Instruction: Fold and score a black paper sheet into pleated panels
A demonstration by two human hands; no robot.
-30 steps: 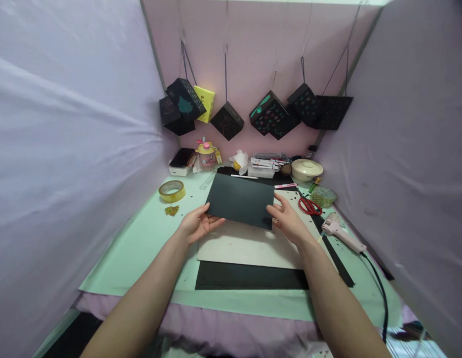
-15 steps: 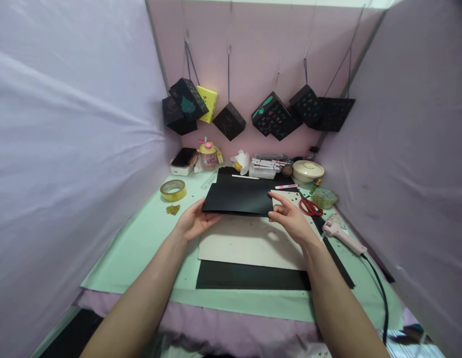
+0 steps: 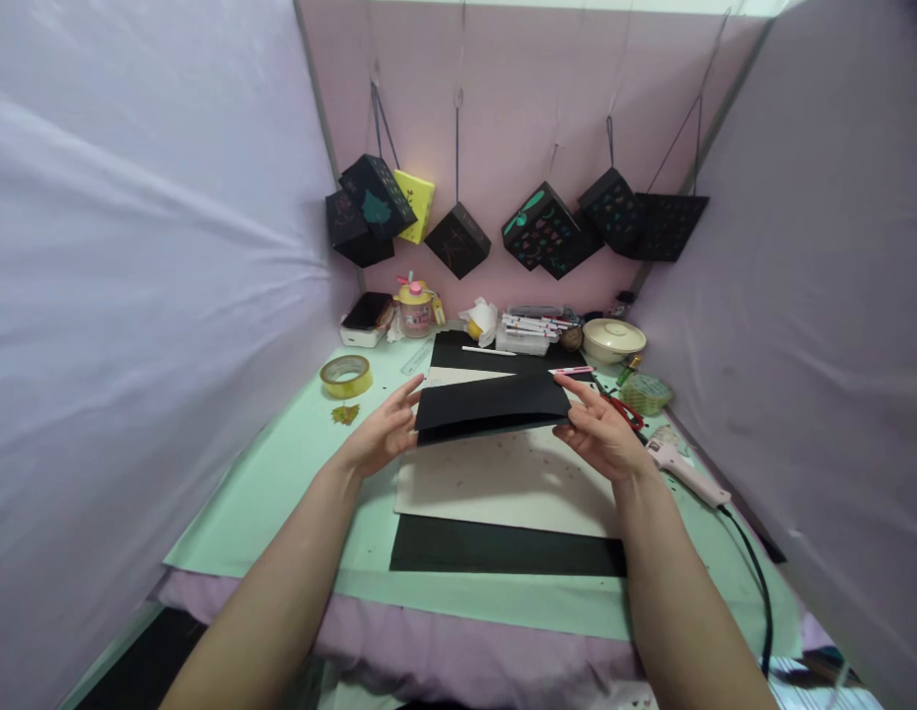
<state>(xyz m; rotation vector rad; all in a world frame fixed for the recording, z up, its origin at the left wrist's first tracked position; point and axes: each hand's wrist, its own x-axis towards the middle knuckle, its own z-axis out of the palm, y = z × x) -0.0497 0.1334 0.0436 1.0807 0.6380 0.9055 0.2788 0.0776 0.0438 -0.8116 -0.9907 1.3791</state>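
Bare left hand [image 3: 385, 431] and bare right hand [image 3: 600, 431] grip opposite ends of the folded matte-black paper sheet [image 3: 488, 402] over the flat off-white board [image 3: 495, 486], inboard of the mint-green-covered table's [image 3: 273, 493] front edge; light, even pressure with near edges aligned should avoid creases.

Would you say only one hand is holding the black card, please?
No, the left hand holds one end of the card, the right hand the other.

Pale lilac fabric walls [image 3: 140, 296] flank a rectangular mint-green covered surface [image 3: 273, 483] before a plain pink back wall [image 3: 518, 108], softly lit.
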